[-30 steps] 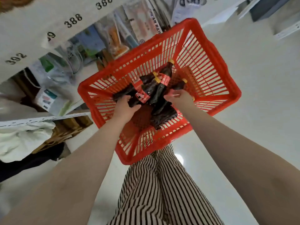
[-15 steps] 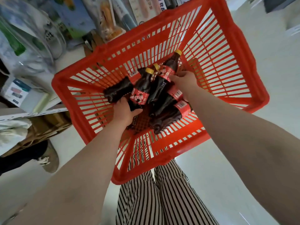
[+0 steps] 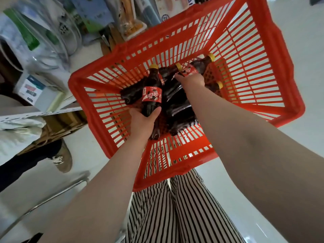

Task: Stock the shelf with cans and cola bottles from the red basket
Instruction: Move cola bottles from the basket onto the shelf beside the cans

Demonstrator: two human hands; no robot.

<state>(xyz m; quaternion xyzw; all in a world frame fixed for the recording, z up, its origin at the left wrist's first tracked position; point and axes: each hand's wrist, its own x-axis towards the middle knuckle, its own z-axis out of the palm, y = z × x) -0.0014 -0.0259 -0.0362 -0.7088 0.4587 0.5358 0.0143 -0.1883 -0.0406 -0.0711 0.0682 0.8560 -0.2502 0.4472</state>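
Right now my left hand (image 3: 142, 122) grips the lower body of one cola bottle (image 3: 151, 95), its yellow cap pointing away from me, inside the red basket (image 3: 273, 55). My right hand (image 3: 191, 80) reaches onto the other cola bottles (image 3: 177, 109) heaped on the basket floor; whether its fingers hold one, I cannot tell.

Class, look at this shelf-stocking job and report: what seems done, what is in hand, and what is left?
Done: nothing that shows; no cola bottle or can is seen placed on a shelf. In hand: the left hand grips one cola bottle by its lower body, inside the red basket. The right hand reaches onto another bottle; its grip is hidden. Left: several more bottles lie piled in the basket. No cans are visible.
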